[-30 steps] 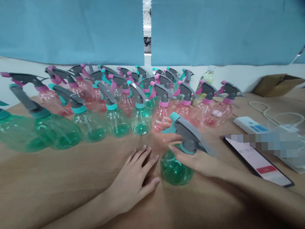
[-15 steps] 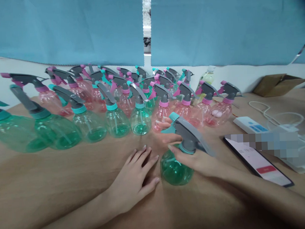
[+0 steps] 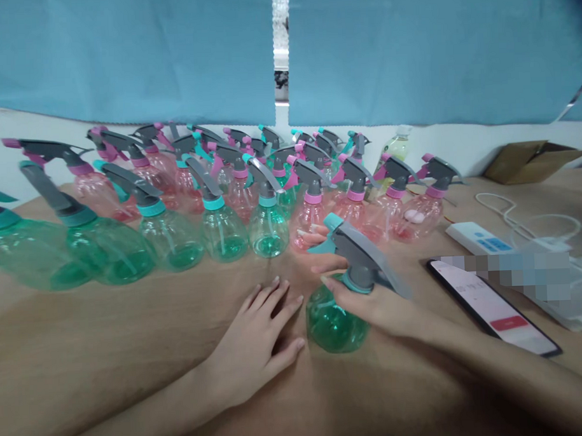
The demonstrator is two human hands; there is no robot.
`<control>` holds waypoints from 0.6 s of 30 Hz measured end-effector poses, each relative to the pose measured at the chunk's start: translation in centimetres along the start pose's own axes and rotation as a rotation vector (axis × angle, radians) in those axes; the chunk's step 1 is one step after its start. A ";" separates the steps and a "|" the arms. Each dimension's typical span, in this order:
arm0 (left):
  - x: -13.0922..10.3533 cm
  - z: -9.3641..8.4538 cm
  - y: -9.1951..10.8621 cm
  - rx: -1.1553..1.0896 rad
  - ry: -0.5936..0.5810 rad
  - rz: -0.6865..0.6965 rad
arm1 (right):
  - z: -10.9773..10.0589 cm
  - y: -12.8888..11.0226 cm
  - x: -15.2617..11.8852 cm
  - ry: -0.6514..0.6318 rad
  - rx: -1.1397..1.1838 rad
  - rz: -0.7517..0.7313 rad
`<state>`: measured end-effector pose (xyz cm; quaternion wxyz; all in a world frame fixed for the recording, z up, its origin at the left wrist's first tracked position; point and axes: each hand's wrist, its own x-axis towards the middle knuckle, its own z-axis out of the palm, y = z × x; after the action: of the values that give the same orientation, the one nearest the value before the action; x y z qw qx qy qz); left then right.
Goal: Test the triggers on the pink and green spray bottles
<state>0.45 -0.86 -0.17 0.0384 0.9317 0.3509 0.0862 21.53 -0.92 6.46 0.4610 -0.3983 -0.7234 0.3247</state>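
Below, brown tabletop (image 3: 133,338); behind, blue cloth (image 3: 146,57).

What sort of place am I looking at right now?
Probably a makeshift indoor workstation, though I can't be certain. Rows of spray bottles crowd a wood-look table, blue cloth hangs behind them, and a phone lies at the right.

I hold one translucent green spray bottle (image 3: 337,321) roughly upright before me; grey head (image 3: 361,253) fitted, with turquoise nozzle (image 3: 333,223) and collar (image 3: 355,284).
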 end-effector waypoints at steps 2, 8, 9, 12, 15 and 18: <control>0.0 0.0 0.0 0.003 -0.002 -0.003 | 0.0 -0.1 0.0 0.005 -0.007 0.005; 0.0 -0.1 0.0 0.010 -0.003 -0.002 | -0.1 -0.2 -0.1 0.012 -0.038 0.036; 0.0 -0.1 0.0 0.009 -0.004 -0.001 | -0.1 -0.2 -0.1 0.014 -0.038 0.031; -0.1 0.0 -0.1 0.003 0.003 0.004 | 0.0 -0.1 -0.1 0.020 -0.043 0.013; -0.1 0.0 0.0 0.004 0.005 0.003 | 0.0 -0.1 -0.1 0.021 -0.070 0.003; 0.0 -0.1 0.0 0.004 -0.002 -0.002 | 0.0 -0.1 -0.1 0.026 -0.101 0.026</control>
<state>0.42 -0.85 -0.11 0.0371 0.9314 0.3521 0.0847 21.53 -1.07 6.47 0.4455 -0.4348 -0.7276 0.2884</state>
